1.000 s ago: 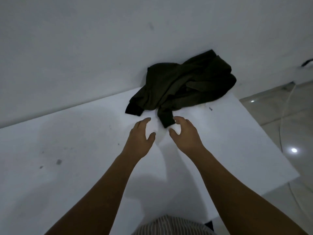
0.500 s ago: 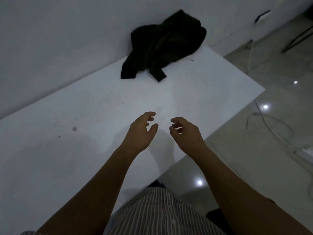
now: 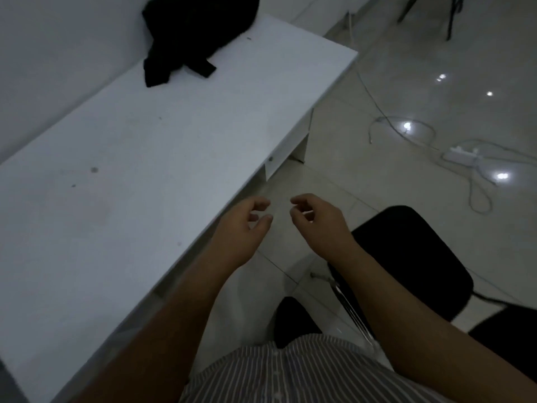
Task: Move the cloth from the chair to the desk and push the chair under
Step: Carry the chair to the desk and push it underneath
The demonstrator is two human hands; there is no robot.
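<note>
Dim, soft-focus — floor [image 3: 436, 91] glare spots

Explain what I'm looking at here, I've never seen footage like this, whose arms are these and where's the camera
There is no machine here. The camera is worn on a person's head and looks forward and down, so you see that person's own two bare arms and striped shirt from above. The left hand and right hand hang in the air over the floor, fingers loosely curled, holding nothing. On the left is a white desk against a wall, and a dark cloth lies crumpled at its far end. On the right, under the right forearm, is a black chair, standing out on the floor beside the desk, not under it. Cables and a power strip lie on the shiny tiles further back.
</note>
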